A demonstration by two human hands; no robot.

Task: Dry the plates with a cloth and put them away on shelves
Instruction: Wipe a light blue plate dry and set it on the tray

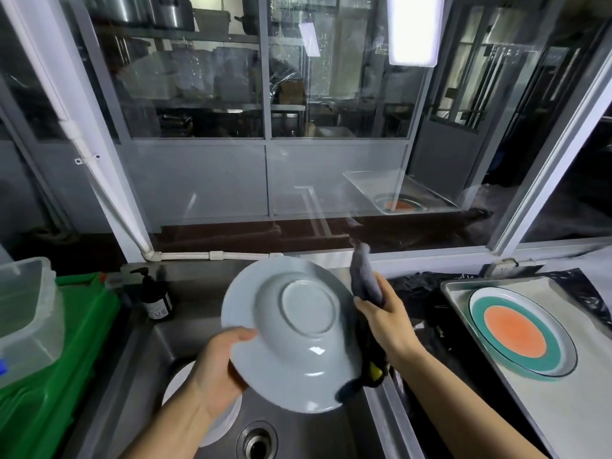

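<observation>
**Plate held over sink, underside up**

Left hand (218, 366) grips the white plate (291, 329) at its lower left rim, thumb on the underside. The plate is tilted above the sink (159, 346), foot ring facing the camera. Right hand (385, 321) clutches a grey cloth (364, 276) at the plate's right edge. More white plates (180, 380) lie in the sink below. A banded plate (520, 332) rests on a tray (563, 409) on the worktop at right.

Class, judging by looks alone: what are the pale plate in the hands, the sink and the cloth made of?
Pale plate: probably glazed ceramic; glossy highlight, raised foot ring.
Sink: brushed stainless steel; grey, dull reflections.
Cloth: soft woven or microfibre fabric, matt grey, bunched in folds.
</observation>
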